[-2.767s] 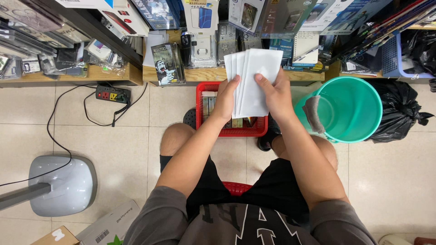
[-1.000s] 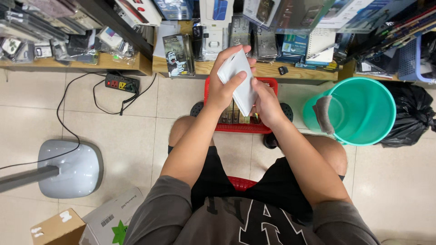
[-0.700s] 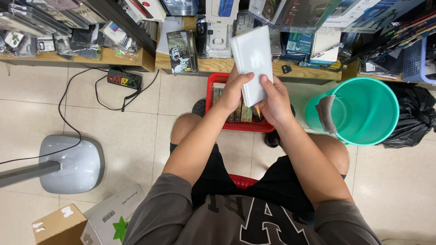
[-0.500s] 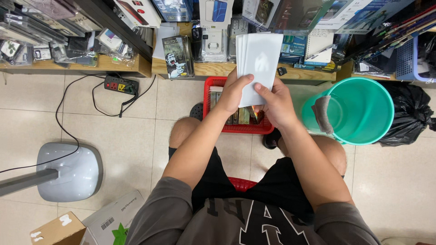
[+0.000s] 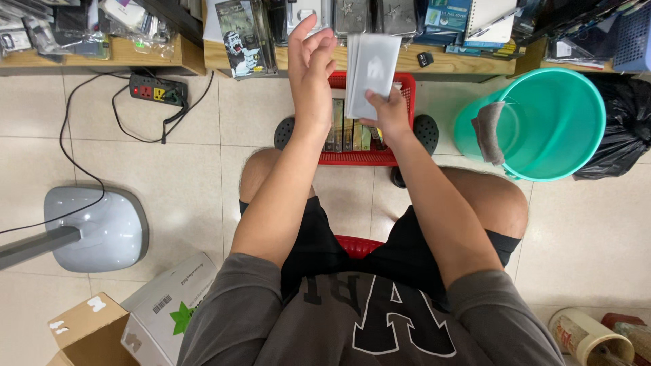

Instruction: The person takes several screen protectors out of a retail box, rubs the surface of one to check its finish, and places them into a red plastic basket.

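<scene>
Standing upright in the air, a thin stack of white sheets [image 5: 371,71] has its long side running up and away from the person, its top edge toward the shelf [image 5: 475,64] and its bottom edge down at the fingers. The right hand [image 5: 390,115] grips the stack at that bottom edge, closed on it from below, so the sheets rise above the hand and lean slightly left. The picture is blurred there, and what is printed on the front sheet cannot be made out.

Just left of the stack, apart from it, the left hand [image 5: 310,74] is open and holds nothing, its fingers spread and pointing up toward the shelf.

Beneath both hands sits a red basket [image 5: 363,157] on the tiled floor, with a row of slim packs standing in it, between two dark sandals [image 5: 426,129]. A green bucket [image 5: 542,122] with a grey rag [image 5: 489,132] over its rim stands to the right, next to a black bag [image 5: 620,129].
</scene>
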